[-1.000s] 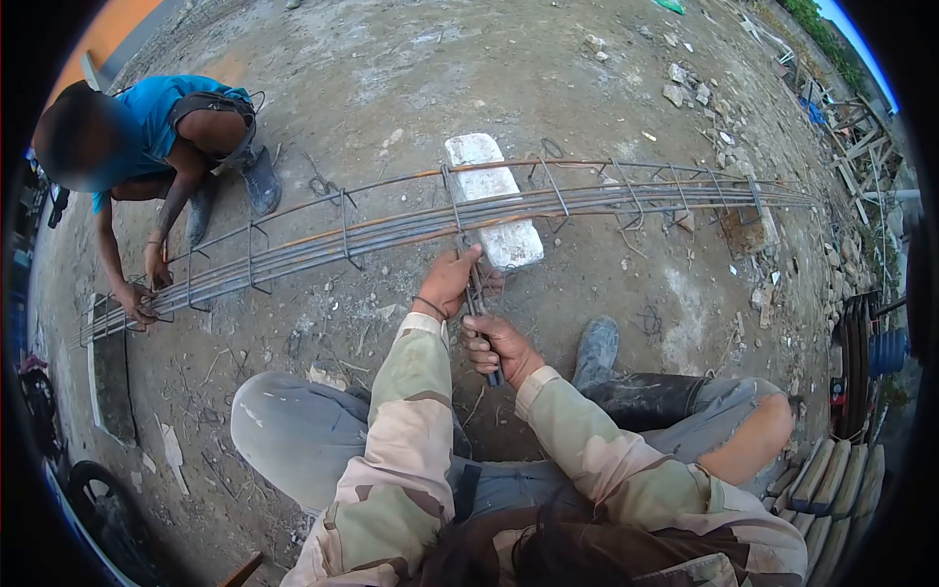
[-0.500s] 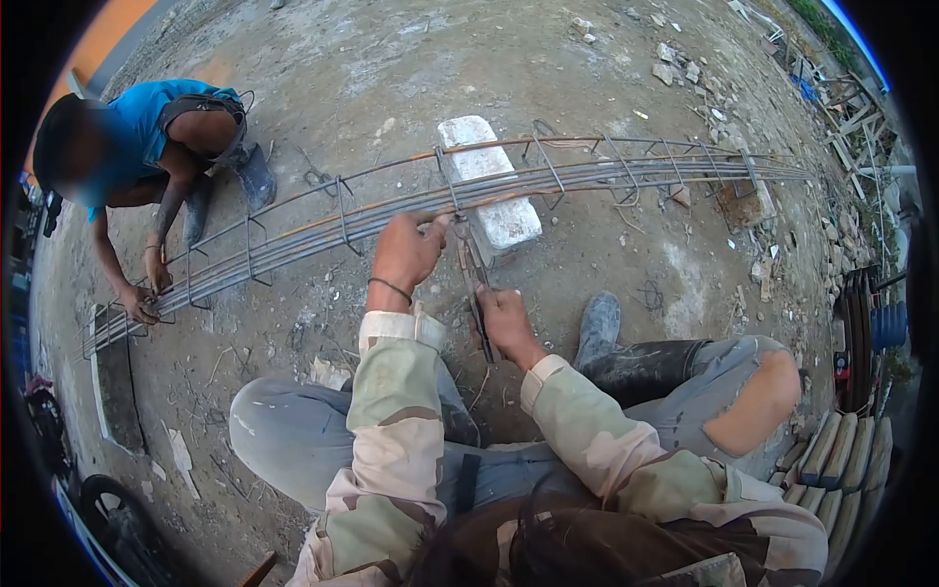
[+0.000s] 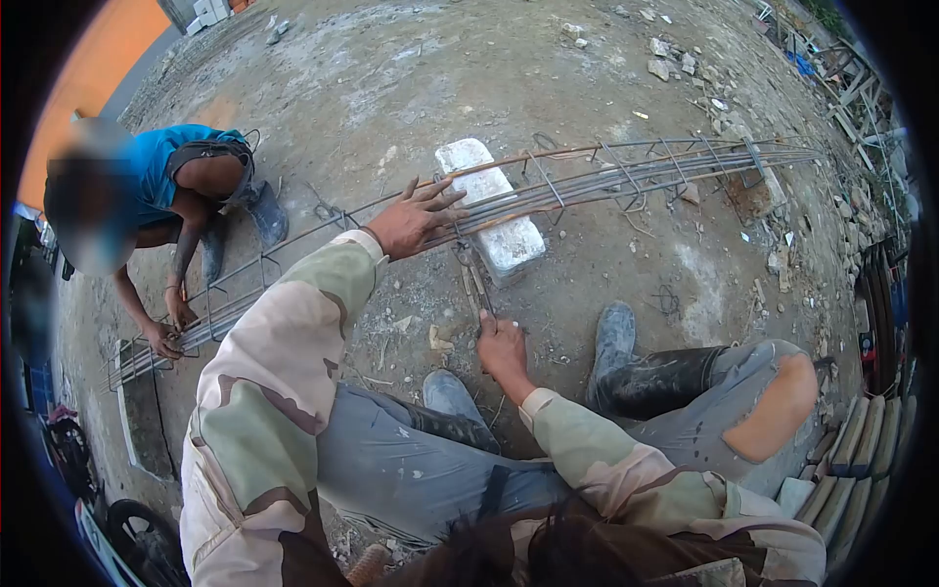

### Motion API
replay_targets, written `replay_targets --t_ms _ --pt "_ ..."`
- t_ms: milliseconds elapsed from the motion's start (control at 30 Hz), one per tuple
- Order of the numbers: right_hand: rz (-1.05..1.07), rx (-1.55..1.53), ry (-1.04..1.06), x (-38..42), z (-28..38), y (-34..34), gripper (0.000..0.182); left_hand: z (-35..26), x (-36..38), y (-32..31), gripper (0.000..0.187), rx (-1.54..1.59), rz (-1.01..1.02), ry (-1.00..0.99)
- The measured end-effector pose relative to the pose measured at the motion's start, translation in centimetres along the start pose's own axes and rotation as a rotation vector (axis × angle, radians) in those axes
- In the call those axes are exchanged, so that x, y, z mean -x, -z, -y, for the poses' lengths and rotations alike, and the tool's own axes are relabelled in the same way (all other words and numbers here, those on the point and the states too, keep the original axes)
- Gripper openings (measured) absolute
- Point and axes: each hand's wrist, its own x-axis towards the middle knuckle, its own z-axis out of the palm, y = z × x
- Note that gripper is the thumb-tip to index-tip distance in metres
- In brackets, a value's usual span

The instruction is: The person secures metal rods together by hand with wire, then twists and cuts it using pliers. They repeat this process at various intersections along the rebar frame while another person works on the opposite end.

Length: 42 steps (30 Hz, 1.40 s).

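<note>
A long cage of steel rebar (image 3: 616, 176) with bent stirrups crosses in front of me. My left hand (image 3: 416, 217) lies over its bars with fingers outstretched, just left of a white block (image 3: 509, 243) beneath the cage. My right hand (image 3: 502, 344) is closed around the handles of a pair of pliers (image 3: 475, 284). The jaws of the pliers point up at the lower bars, beside a stirrup; whether they grip wire there is too small to tell.
At the left a co-worker in a blue shirt (image 3: 181, 147) squats with both hands at the cage's end, above a concrete slab (image 3: 142, 421). A rough block (image 3: 753, 196) props the right end. Stones (image 3: 660, 68) and stacked wooden pieces (image 3: 851, 440) lie to the right.
My left hand has left its pinch near the plier jaws and moved up and over the bars, fingers now spread. My right hand has shifted slightly lower, still on the pliers.
</note>
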Motion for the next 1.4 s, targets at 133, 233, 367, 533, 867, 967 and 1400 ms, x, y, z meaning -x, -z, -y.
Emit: replay_targets --t_ms 133,233,367,533,867,967,1400 --pt "0.000 -0.006 0.032 -0.4 -1.6 -0.9 0.065 1.8 -2.2 -0.9 0.038 0.384 0.052 -0.100" --pt "0.010 -0.002 0.099 -1.0 -2.2 0.3 0.067 2.5 -2.8 0.2 0.031 0.361 0.137 -0.053" --pt "0.201 -0.081 -0.038 0.1 0.6 2.4 0.063 3.5 -3.7 -0.3 0.029 0.364 0.050 -0.144" --pt "0.254 -0.028 -0.065 0.2 3.0 4.5 0.057 4.2 -4.5 -0.9 0.030 0.419 0.111 -0.181" --pt "0.189 -0.149 -0.069 1.6 3.6 2.8 0.056 4.1 -4.7 -1.8 0.025 0.430 0.149 -0.178" --pt "0.075 -0.043 0.053 1.1 1.7 2.3 0.056 4.4 -4.7 -1.5 0.027 0.446 0.144 -0.202" --pt "1.263 -1.650 -0.499 -1.6 -4.6 2.0 0.040 -2.6 2.7 -1.8 0.102 0.019 0.088 0.232"
